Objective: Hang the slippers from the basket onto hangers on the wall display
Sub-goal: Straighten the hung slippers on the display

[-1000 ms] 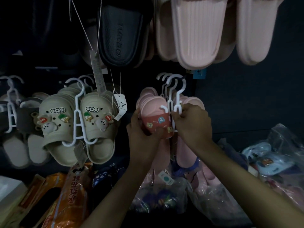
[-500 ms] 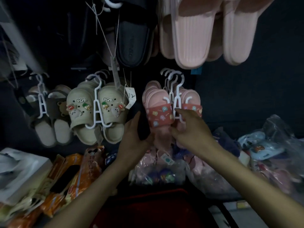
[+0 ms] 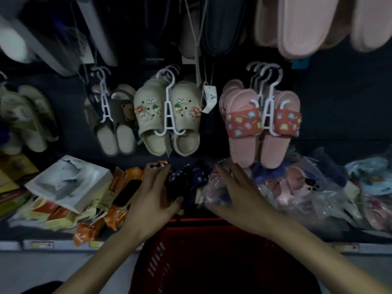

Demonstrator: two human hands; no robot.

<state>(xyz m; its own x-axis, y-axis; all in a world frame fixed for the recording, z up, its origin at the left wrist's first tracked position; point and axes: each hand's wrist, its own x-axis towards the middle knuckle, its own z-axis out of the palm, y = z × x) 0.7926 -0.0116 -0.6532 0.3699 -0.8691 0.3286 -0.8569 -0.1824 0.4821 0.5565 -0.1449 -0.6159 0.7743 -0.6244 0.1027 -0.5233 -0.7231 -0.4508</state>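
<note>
**Both hands low over the shelf, pink pair on the wall**

One pair of pink slippers [image 3: 263,132] with red patterned straps hangs on a white hanger [image 3: 267,107] on the wall display, at the front of a stack of like pairs. Left of it hangs one beige pair with charms [image 3: 168,122], then one grey pair with a bear [image 3: 115,128].

The left hand [image 3: 151,198] and right hand [image 3: 235,194] are below the pink slippers, well apart from them, over bagged slippers [image 3: 297,183] on the shelf. Each grip is released, fingers spread, holding nothing. One red basket [image 3: 191,257] stands beneath the wrists, at the shelf's front edge. Orange packets [image 3: 118,187] lie left of the left hand.
</note>
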